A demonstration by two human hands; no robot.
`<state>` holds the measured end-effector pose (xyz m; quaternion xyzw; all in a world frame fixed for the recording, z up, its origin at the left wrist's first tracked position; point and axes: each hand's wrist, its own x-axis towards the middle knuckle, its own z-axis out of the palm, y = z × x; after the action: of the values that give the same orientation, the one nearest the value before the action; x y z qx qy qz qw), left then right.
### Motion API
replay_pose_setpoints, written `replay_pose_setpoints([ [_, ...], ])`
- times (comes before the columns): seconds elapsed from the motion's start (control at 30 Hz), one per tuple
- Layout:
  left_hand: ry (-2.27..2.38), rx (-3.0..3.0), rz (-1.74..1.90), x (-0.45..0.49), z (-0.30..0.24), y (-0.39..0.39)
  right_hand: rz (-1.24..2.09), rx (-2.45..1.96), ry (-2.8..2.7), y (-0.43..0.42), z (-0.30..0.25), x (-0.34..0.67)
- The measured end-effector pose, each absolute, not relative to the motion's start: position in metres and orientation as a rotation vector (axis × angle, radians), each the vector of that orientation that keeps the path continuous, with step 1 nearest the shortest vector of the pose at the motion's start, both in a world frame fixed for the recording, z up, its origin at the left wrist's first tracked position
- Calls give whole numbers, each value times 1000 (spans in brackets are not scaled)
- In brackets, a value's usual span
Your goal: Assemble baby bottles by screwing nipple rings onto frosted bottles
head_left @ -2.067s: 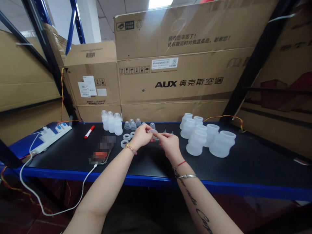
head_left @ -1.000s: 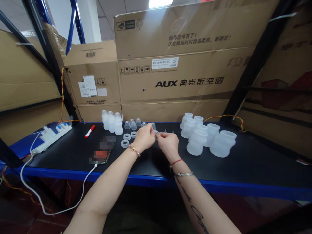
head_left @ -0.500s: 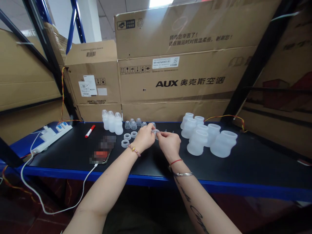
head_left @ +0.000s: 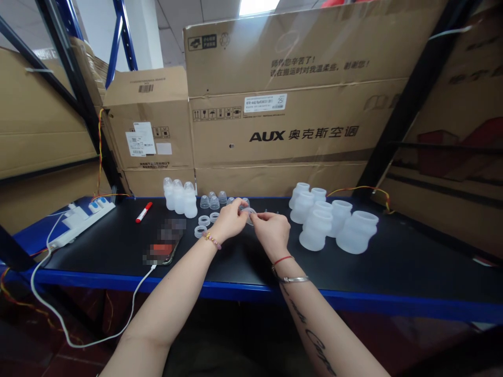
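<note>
Over the middle of the black shelf, my left hand [head_left: 232, 220] pinches a translucent bottle collar ring [head_left: 247, 211] from its left side. My right hand [head_left: 271, 231] grips the same ring from the right, its thumb and fingers closed at the edge. Whether a nipple sits inside the ring cannot be made out, since my fingers cover much of it. Left of my left hand lie several loose collar rings [head_left: 201, 231]. Clear domed caps [head_left: 214, 202] stand behind them, some partly hidden by that hand. Small pointed clear tips [head_left: 266, 212] show just beyond my right hand.
Frosted open bottles [head_left: 313, 230] stand in a group at the right. Three capped bottles [head_left: 190, 201] are at the back left. A phone [head_left: 168, 246] on a white cable, a red marker [head_left: 144, 212] and a power strip [head_left: 82, 222] lie left. Cardboard boxes [head_left: 223, 157] line the back.
Both hands stay on the ring with almost the same grip. The whole view has shifted slightly, and the fingers have moved only a little.
</note>
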<state>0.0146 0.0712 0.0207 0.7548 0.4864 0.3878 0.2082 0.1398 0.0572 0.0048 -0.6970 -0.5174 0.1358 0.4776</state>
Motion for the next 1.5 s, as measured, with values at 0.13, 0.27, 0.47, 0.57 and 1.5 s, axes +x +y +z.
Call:
replay_pose_setpoints([
  [0.13, 1376, 2102, 1081, 15, 24, 69, 387, -1683, -1261, 55, 8, 140],
  [0.27, 1509, 2071, 1114, 18, 24, 69, 425, -1694, -1256, 54, 9, 137],
  [0.47, 1475, 2001, 1064, 16, 21, 71, 443, -1656, -1218, 58, 9, 137],
  [0.57, 1352, 1953, 981, 12, 22, 72, 529, -1614, -1166, 63, 4, 140],
  [1.5, 1104, 1038, 1315, 15, 22, 89, -129, -1826, -995, 3, 15, 228],
])
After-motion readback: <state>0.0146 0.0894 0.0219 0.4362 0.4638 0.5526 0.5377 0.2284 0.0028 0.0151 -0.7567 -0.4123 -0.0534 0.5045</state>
